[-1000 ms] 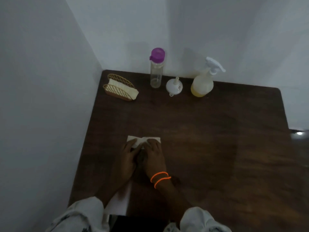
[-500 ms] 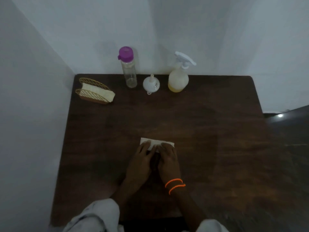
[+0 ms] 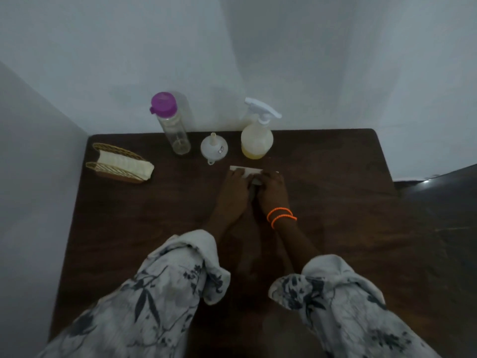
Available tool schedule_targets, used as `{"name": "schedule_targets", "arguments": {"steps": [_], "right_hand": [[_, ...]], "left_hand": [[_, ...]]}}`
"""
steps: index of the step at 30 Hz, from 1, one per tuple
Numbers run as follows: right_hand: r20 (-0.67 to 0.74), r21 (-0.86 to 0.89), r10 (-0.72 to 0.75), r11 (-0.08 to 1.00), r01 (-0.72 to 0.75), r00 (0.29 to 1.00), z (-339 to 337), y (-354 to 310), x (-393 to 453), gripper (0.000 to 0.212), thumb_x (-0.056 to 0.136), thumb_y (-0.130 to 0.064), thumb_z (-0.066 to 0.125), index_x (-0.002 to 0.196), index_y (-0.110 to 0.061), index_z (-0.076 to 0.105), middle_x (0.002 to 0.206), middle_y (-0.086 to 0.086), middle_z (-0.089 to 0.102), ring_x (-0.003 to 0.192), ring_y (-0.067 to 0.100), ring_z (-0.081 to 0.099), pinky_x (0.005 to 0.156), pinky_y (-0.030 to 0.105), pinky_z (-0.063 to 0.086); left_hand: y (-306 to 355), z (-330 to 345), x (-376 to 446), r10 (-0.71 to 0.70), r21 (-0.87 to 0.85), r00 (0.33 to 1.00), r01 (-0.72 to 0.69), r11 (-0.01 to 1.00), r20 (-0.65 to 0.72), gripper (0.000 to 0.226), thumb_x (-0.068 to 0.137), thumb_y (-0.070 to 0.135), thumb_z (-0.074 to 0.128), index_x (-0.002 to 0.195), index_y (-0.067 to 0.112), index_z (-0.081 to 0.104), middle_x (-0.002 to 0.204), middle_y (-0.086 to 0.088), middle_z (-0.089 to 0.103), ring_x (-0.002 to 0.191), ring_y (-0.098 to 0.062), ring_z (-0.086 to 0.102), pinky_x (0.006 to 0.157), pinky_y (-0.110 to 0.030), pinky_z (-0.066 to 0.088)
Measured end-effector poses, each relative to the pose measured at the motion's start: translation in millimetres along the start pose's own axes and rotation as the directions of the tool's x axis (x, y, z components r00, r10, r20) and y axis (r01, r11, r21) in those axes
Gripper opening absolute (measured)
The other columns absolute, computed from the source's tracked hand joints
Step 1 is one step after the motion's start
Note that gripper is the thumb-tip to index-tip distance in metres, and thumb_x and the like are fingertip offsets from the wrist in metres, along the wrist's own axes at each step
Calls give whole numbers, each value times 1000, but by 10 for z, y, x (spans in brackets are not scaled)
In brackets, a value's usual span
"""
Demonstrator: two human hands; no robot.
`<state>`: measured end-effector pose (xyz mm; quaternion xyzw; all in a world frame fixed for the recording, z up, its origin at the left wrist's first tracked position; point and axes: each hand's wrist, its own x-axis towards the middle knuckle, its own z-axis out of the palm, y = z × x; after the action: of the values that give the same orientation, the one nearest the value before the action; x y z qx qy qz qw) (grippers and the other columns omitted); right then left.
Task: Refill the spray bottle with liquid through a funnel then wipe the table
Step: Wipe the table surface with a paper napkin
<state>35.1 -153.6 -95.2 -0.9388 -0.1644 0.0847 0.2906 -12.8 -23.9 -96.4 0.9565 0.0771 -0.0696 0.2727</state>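
Both hands cover most of the tissue.

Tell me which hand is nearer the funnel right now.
Left. The left hand lies on the tissue, just in front and right of the funnel; the right hand sits farther right, nearer the spray bottle.

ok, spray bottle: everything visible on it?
The spray bottle stands upright at the table's far edge by the wall, right of the funnel. White trigger head fitted, nozzle pointing right; round translucent body, pale yellow liquid inside. Nothing touches it; both hands are nearer, on a folded white cloth.
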Motion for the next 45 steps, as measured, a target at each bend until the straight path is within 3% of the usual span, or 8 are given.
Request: {"name": "schedule_targets", "arguments": {"steps": [12,18,20,25,31,35,38,45], "right_hand": [[-10,47,83,995,-83,996,-512,614,321,49,68,-7,46,107,0,76,120,24,67,113,42,60,105,38,43],[-133,82,140,988,-130,981,-458,826,-104,45,69,2,49,105,2,75,119,25,67,114,47,57,109,28,32],[-158,98,165,984,-151,974,-429,848,-351,46,69,0,49,107,1,75,120,24,66,114,45,57,109,24,29],[-204,117,197,977,-176,959,-299,765,-1109,43,79,-11,46,112,-3,72,123,21,63,117,39,56,106,45,44],[-176,71,205,978,-196,963,-61,568,-1915,48,80,-10,44,120,-3,69,128,21,60,122,34,48,106,41,38],[-95,76,201,978,-194,975,111,304,-2302,45,88,-14,45,127,-4,65,134,20,57,129,32,44,111,43,35],[-57,50,135,990,-132,989,247,104,-2521,39,97,-18,47,131,-6,62,139,19,55,134,32,43,116,39,30],[99,66,-68,996,62,993,470,-353,-2809,38,97,-18,53,134,-11,59,142,15,52,137,27,37,121,23,16]], "left_hand": [[706,133,391,45,48,998,-47,998,33,39,102,15,46,137,5,60,140,-20,53,128,-39,48,106,-49,45],[800,352,146,149,80,986,-155,985,79,70,93,30,16,140,4,60,140,-26,57,128,-45,52,112,-52,42],[835,417,-7,147,86,984,-156,984,105,58,100,27,25,144,6,58,146,-25,54,134,-43,49,116,-49,38],[902,555,-540,137,39,969,-148,988,206,49,107,18,44,156,14,42,165,-15,33,154,-33,26,126,-38,17],[675,691,-1303,172,138,949,-213,967,263,58,80,14,78,137,15,66,145,-11,61,134,-29,59,105,-41,54],[498,639,-1793,211,175,944,-259,950,252,53,87,19,51,139,15,64,148,-9,59,137,-27,56,109,-40,50],[339,600,-2120,162,186,958,-209,960,237,59,84,22,39,135,15,68,144,-8,62,133,-26,60,107,-38,50],[-159,518,-2907,-55,78,989,45,996,135,64,85,28,48,146,13,57,153,-14,52,141,-29,48,100,-37,57]]}}
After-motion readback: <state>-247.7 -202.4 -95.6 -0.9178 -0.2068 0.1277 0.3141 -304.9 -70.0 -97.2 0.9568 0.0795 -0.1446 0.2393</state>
